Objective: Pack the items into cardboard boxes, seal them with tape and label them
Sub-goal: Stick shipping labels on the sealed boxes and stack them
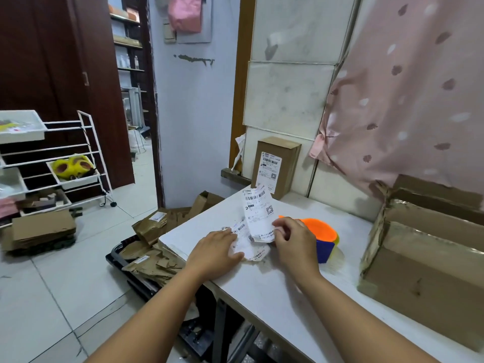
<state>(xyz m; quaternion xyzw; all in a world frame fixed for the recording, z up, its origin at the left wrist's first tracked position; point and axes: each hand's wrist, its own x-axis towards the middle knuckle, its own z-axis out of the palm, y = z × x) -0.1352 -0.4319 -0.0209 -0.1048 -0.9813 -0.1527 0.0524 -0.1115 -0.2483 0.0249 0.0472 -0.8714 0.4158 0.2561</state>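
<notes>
- Head view: at the back of the worktop (pixel 275 297), against the wall, an upright labelled box (pixel 275 166). Closed and already bearing its label, so probably parked there out of the way. Used below as the marker for every other place.
- Just in front of that box, nearer the camera: a shipping label (pixel 258 213), pinched at its lower edge by the right hand (pixel 293 237), thumb and curled fingers on the paper. Raised nearly upright, probably for peeling from its backing or for reading before sticking.
- In front of the box and slightly to its left: the left hand (pixel 220 251), laid flat with fingers straight on a heap of crumpled label papers (pixel 246 244). Likely pinning the pile down while drawing one sheet free.
- In front of the box and to its right, partly hidden behind the right hand: an orange-topped blue object (pixel 324 239), possibly a tape dispenser, though cannot tell. Kept close, presumably for sealing.
- Farther to the right of the box: a large open cardboard carton (pixel 424 258), contents hidden.
- Left of the box and lower, down on the floor: flattened cartons (pixel 149 247), some labelled.
- Judged step: labelling, with a target carton yet to be brought under this label.
</notes>
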